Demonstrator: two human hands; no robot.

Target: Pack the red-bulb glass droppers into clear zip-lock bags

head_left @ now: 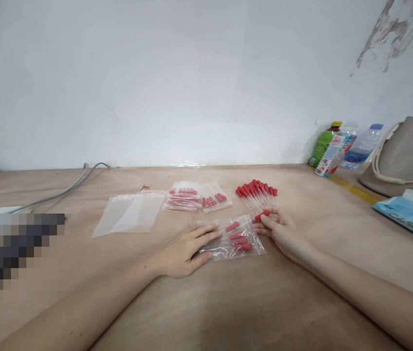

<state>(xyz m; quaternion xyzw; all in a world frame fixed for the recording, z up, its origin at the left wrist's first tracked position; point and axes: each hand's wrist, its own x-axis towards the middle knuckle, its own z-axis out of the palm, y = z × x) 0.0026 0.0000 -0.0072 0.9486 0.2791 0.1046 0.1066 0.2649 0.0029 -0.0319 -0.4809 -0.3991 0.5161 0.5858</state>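
At edges of clear bag [224, 250], left hand [185, 250] spread flat, right hand [283, 231] pinching red-tipped dropper [261, 216], wall [191, 87] well beyond

Head-worn view | from near side of table [177, 317], above it | faces forward and down | left hand [187, 247], right hand [281, 230] close; wall [191, 83] farther
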